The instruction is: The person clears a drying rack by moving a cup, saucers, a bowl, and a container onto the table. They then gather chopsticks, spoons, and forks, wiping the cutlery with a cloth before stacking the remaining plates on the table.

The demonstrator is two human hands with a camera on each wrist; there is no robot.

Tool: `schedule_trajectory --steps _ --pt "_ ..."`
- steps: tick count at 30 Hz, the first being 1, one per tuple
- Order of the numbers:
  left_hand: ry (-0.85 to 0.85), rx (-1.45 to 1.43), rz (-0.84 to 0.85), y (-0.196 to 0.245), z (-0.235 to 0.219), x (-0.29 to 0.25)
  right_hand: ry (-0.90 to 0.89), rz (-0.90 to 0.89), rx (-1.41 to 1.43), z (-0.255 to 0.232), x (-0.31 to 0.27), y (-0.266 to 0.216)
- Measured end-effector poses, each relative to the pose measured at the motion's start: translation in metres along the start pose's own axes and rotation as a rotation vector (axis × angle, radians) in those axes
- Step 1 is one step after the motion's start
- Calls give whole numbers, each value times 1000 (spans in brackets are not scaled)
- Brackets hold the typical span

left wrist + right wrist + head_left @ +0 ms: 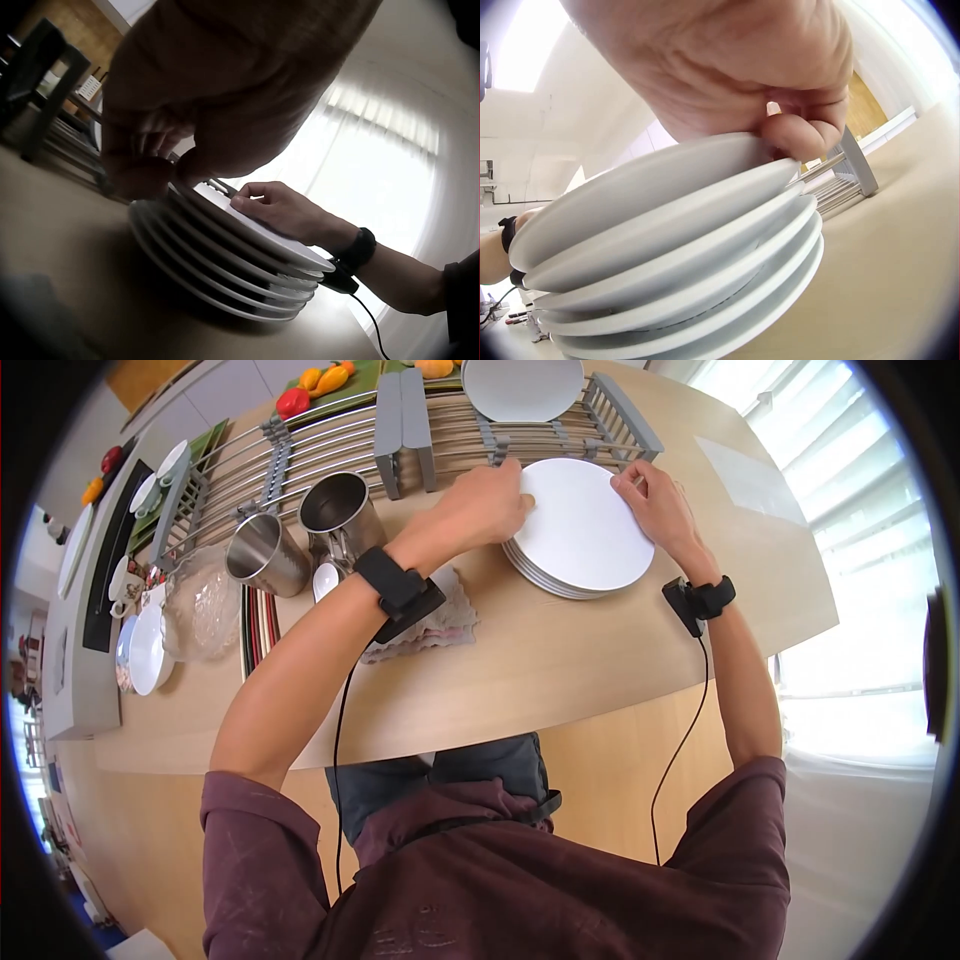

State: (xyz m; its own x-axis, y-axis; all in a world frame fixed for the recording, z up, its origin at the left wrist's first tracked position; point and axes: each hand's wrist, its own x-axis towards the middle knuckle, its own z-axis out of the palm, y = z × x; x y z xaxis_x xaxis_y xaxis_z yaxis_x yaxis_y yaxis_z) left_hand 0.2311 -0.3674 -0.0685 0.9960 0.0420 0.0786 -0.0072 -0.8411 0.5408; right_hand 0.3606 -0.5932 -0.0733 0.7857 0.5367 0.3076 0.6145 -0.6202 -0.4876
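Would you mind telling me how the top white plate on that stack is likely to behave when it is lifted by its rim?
The top plate looks rigid and glazed, so probably slippery where the left hand and right hand pinch its rim. It is likely breakable if dropped on the table. The right wrist view shows gaps in the stack of plates, so it should probably separate easily.

Stack of plates [578,525], frame centre: plain white, no pattern. Table [560,660]: pale wood grain. Drying rack [400,430], top: grey bars. Two mugs [300,530], left of centre: bare shiny steel. Cloth [440,625] beside them: faded pinkish-grey. Sleeve [260,830], bottom: maroon. Wrist straps [385,580]: black. Vegetables [315,385], upper left: red, orange.
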Motion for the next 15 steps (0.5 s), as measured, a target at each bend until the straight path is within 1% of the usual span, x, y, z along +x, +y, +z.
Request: schedule_trajectory --steps 1,2,4,5,7,8,10,11,12,13,14,15 --pt "-52 -16 -46 2 -1 -4 0 4 1 1 -3 -2" --pt "-57 -16 -45 5 1 -11 8 28 4 1 -5 -4" --pt "174 113 142 11 7 -30 19 58 8 1 -8 -3" --pt "168 113 145 16 7 -38 13 71 24 3 -8 -1" --pt "209 194 231 28 6 -52 7 84 41 7 -7 6" --pt "209 194 231 32 7 -60 -9 70 55 10 -4 12" --pt "292 189 368 41 7 -75 -26 52 72 16 3 23" --pt "205 129 362 49 3 -85 -17 21 106 18 5 26" --pt "201 127 365 54 4 -96 -7 -6 138 19 6 31" --pt "72 102 373 57 5 -106 -6 1 136 18 7 34" --pt "-55 77 378 59 7 -114 -46 20 122 18 8 35" --pt "-55 75 378 59 13 -119 -88 33 109 17 10 35"
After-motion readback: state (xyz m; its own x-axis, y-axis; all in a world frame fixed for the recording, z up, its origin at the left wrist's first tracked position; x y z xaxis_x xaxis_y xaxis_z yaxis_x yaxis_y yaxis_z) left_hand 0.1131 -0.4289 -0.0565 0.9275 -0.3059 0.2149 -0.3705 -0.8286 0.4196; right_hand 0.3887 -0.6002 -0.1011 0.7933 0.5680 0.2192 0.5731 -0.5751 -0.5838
